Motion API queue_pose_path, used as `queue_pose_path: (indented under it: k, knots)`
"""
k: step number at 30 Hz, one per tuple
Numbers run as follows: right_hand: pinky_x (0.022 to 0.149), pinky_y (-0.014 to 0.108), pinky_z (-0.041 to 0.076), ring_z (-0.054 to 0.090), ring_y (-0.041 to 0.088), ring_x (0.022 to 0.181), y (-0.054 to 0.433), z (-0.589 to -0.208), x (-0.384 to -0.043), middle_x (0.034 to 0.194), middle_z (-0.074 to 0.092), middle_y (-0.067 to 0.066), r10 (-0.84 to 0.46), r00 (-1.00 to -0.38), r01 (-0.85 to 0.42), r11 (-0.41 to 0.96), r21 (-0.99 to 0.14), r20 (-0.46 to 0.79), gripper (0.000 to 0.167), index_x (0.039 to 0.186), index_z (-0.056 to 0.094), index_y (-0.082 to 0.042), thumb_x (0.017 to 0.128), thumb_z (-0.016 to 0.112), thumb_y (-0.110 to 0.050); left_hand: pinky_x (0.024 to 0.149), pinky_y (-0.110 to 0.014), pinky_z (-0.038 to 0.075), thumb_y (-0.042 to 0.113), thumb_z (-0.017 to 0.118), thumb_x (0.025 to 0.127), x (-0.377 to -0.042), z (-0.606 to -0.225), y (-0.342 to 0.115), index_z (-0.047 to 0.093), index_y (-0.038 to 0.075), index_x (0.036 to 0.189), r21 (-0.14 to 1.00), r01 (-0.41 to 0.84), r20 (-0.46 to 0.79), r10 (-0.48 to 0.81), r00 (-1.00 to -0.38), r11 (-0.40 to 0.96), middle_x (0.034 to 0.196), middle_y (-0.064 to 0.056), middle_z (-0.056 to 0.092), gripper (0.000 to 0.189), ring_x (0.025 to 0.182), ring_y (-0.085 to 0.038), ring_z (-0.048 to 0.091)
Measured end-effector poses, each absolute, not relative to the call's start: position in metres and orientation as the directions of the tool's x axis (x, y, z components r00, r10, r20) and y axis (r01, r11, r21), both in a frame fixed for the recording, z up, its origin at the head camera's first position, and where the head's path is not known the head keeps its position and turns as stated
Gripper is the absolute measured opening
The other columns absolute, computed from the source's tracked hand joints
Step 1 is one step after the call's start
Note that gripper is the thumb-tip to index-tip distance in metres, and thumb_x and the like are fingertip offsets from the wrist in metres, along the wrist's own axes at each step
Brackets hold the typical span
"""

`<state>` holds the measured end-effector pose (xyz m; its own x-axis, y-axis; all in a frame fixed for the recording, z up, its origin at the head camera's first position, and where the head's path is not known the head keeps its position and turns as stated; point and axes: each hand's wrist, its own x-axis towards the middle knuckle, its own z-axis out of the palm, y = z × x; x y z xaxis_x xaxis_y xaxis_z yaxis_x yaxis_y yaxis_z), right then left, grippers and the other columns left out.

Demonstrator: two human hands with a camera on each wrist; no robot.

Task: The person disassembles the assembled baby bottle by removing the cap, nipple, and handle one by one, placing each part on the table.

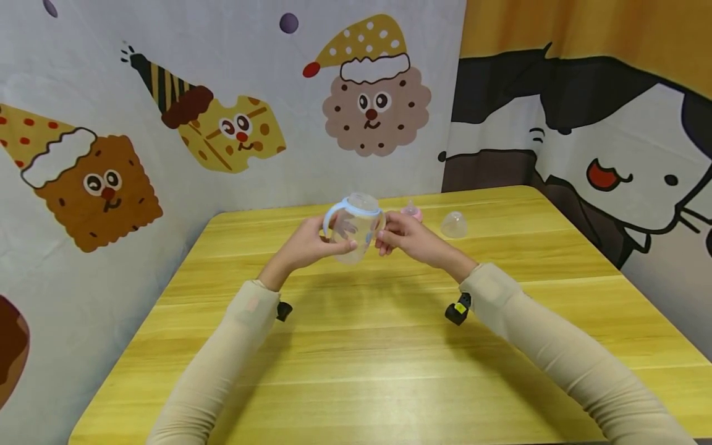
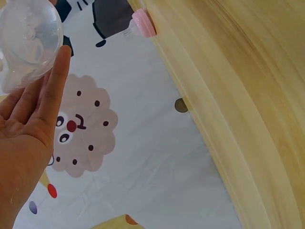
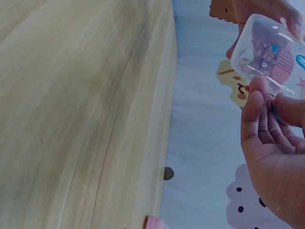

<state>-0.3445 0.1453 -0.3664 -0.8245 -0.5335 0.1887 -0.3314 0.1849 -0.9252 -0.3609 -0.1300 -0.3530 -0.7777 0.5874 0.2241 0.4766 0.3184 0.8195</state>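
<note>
A clear baby bottle (image 1: pixel 351 238) with a light blue two-handled collar (image 1: pixel 361 209) is held up over the table between both hands. My left hand (image 1: pixel 311 240) grips its body from the left, thumb across the front and fingers behind the wall. On the other side, my right hand (image 1: pixel 408 232) holds the right handle between thumb and fingers. In the right wrist view the bottle (image 3: pixel 267 52) shows a printed pink fish (image 3: pixel 282 70). The left wrist view catches the rounded base of the bottle (image 2: pixel 33 33) above the left hand's extended fingers.
Behind the right hand stands a pink-ringed bottle teat (image 1: pixel 411 211). Right of it sits a clear domed cap (image 1: pixel 454 225). The wood-grain table (image 1: pixel 367 371) meets a cartoon-printed curtain (image 1: pixel 300 167) at its far and left edges.
</note>
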Motion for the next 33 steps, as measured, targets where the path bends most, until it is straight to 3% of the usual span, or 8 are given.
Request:
queue_pose_path:
  k: [5,12,15,25,33]
  knots:
    - [0.08,0.03,0.061,0.07,0.02,0.087,0.148,-0.363,-0.344,0.101,0.07,0.017,-0.523,-0.83,-0.343,0.201,-0.917,0.195,0.018,0.122,0.057,0.006,0.113,0.049,-0.006,0.09,-0.044,0.063,0.027,0.084,0.093,-0.363,-0.355,-0.129,0.066,0.009,0.138,0.828,0.476,0.228,0.599,-0.768,0.296,0.129,-0.013,0.069,0.052,0.115,-0.029,0.068]
    - [0.082,0.037,0.062,0.07,0.02,0.085,0.144,-0.357,-0.348,0.105,0.067,0.03,-0.523,-0.819,-0.381,0.189,-0.905,0.235,0.021,0.124,0.057,0.009,0.113,0.05,-0.008,0.092,-0.045,0.062,0.024,0.083,0.094,-0.363,-0.358,-0.138,0.065,0.004,0.139,0.825,0.476,0.224,0.597,-0.77,0.305,0.131,-0.016,0.069,0.053,0.118,-0.033,0.068]
    - [0.084,0.039,0.062,0.07,0.02,0.086,0.141,-0.354,-0.351,0.106,0.067,0.029,-0.522,-0.822,-0.37,0.183,-0.911,0.229,0.023,0.127,0.057,0.008,0.113,0.05,-0.009,0.091,-0.045,0.062,0.024,0.083,0.094,-0.361,-0.359,-0.144,0.063,0.003,0.142,0.813,0.482,0.225,0.589,-0.777,0.326,0.13,-0.015,0.069,0.056,0.118,-0.033,0.066]
    - [0.082,0.029,0.059,0.069,0.017,0.087,0.143,-0.332,-0.353,0.107,0.065,0.024,-0.475,-0.842,-0.367,0.159,-0.917,0.255,0.028,0.133,0.051,0.011,0.114,0.049,-0.01,0.091,-0.045,0.062,0.026,0.084,0.093,-0.36,-0.359,-0.148,0.061,0.004,0.145,0.788,0.513,0.241,0.595,-0.767,0.341,0.132,-0.011,0.07,0.061,0.113,-0.028,0.068]
    - [0.085,0.03,0.06,0.069,0.017,0.088,0.136,-0.322,-0.364,0.11,0.066,0.026,-0.395,-0.885,-0.349,0.217,-0.912,0.245,0.03,0.133,0.053,0.004,0.115,0.048,-0.018,0.09,-0.045,0.062,0.025,0.084,0.093,-0.359,-0.36,-0.154,0.063,0.007,0.144,0.793,0.501,0.236,0.584,-0.776,0.346,0.132,-0.01,0.07,0.058,0.112,-0.028,0.069]
